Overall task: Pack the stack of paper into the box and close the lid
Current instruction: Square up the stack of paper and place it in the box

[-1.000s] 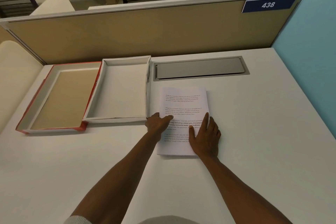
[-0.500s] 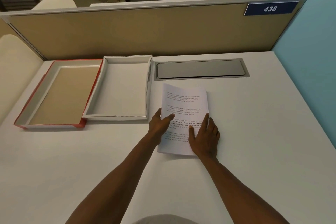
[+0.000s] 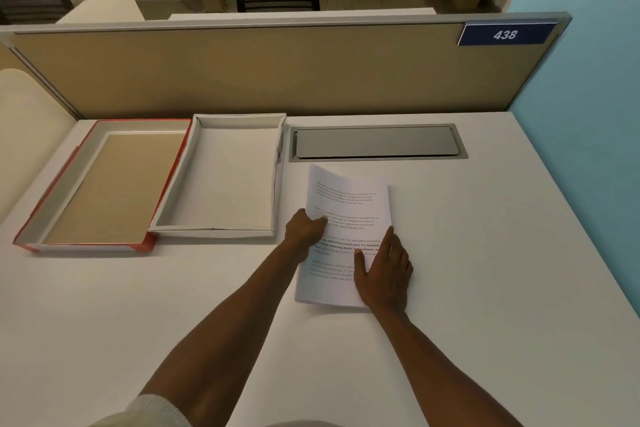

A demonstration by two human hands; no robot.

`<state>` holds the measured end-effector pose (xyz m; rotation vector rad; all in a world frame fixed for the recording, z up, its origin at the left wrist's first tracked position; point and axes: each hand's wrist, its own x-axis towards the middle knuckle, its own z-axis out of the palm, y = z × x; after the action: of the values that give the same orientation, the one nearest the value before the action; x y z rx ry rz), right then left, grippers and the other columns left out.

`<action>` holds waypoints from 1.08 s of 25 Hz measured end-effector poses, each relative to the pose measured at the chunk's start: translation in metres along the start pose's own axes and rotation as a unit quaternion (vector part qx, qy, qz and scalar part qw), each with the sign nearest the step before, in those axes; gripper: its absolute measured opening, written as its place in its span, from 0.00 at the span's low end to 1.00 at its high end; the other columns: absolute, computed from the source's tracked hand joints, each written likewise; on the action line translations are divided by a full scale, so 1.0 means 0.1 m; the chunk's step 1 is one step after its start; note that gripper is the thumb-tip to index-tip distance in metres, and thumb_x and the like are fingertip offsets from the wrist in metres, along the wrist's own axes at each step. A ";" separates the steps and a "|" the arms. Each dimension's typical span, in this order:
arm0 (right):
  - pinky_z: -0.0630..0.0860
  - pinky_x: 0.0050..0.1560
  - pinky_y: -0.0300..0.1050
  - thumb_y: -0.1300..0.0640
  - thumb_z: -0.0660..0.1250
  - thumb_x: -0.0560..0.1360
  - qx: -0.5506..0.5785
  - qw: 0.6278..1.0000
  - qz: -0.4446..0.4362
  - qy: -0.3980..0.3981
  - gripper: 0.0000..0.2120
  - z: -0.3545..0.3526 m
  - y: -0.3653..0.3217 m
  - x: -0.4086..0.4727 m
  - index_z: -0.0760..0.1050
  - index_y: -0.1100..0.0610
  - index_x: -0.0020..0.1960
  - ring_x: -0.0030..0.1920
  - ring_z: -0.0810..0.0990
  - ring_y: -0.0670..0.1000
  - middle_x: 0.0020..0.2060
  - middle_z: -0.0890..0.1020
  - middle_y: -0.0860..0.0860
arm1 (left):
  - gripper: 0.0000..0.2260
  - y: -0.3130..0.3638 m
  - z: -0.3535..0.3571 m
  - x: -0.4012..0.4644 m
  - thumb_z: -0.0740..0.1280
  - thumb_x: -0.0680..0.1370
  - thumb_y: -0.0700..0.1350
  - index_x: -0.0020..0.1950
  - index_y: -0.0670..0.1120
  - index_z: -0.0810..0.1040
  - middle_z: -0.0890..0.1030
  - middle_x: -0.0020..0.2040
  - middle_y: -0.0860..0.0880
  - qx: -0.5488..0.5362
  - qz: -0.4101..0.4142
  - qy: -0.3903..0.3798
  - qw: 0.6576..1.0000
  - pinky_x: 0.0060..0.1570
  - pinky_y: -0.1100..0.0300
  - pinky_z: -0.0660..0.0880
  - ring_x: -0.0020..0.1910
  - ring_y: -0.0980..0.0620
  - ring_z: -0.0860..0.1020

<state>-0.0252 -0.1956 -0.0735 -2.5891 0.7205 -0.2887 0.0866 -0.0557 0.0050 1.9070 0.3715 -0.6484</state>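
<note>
A stack of printed white paper lies on the white desk, its left edge raised off the surface. My left hand grips that left edge, thumb on top. My right hand lies flat on the stack's lower right part with fingers spread. To the left of the paper stands the open white box, with nothing inside. Further left lies the red-edged lid, turned inside up and touching the box.
A grey cable hatch is set into the desk behind the paper. A tan partition with a blue "438" tag closes the far edge. A blue wall runs along the right. Chairs and plants stand beyond the partition.
My left hand has closed on the stack's left edge and lifted it, so the paper now tilts and bends. My right hand stays pressed on it.
</note>
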 end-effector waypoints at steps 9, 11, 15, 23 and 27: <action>0.80 0.49 0.47 0.35 0.66 0.73 0.478 0.830 0.231 -0.170 0.37 -0.62 0.05 0.54 0.65 0.53 0.75 0.60 0.80 0.57 0.66 0.77 0.51 | 0.13 -0.26 -0.13 -0.44 0.66 0.82 0.49 0.65 0.50 0.73 0.84 0.58 0.46 -0.093 0.194 -0.044 0.975 0.49 0.46 0.85 0.50 0.45 0.86; 0.82 0.40 0.46 0.38 0.69 0.72 0.558 0.771 0.205 -0.231 0.30 -0.72 0.03 0.63 0.75 0.56 0.68 0.52 0.85 0.59 0.58 0.84 0.56 | 0.13 -0.30 -0.18 -0.51 0.66 0.81 0.48 0.66 0.50 0.74 0.85 0.58 0.47 -0.114 0.213 -0.059 0.969 0.47 0.48 0.85 0.50 0.45 0.87; 0.82 0.38 0.47 0.50 0.67 0.78 0.518 0.808 0.201 -0.194 0.16 -0.80 -0.13 0.55 0.73 0.56 0.63 0.47 0.85 0.56 0.53 0.84 0.57 | 0.16 -0.34 -0.21 -0.58 0.66 0.81 0.50 0.68 0.50 0.71 0.83 0.60 0.47 -0.092 0.223 -0.038 0.970 0.51 0.44 0.84 0.52 0.45 0.86; 0.80 0.37 0.33 0.48 0.57 0.82 0.470 0.881 -0.007 -0.056 0.08 -1.07 -0.50 0.16 0.63 0.44 0.60 0.48 0.82 0.44 0.53 0.78 0.45 | 0.16 -0.20 -0.39 -0.68 0.66 0.80 0.53 0.67 0.59 0.70 0.82 0.60 0.51 -0.116 0.300 0.022 0.947 0.49 0.50 0.85 0.55 0.49 0.84; 0.82 0.45 0.36 0.50 0.60 0.80 0.517 0.852 -0.036 -0.075 0.13 -1.05 -0.44 -0.02 0.63 0.39 0.63 0.54 0.81 0.45 0.57 0.78 0.46 | 0.23 -0.33 -0.43 -0.78 0.71 0.76 0.53 0.70 0.58 0.71 0.82 0.61 0.53 -0.143 0.299 0.020 0.943 0.53 0.48 0.84 0.59 0.48 0.82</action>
<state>-0.0399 -0.1974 0.0397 -1.5715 0.2649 -0.3616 0.0182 -0.0004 0.0400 1.6328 -0.0965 -0.1381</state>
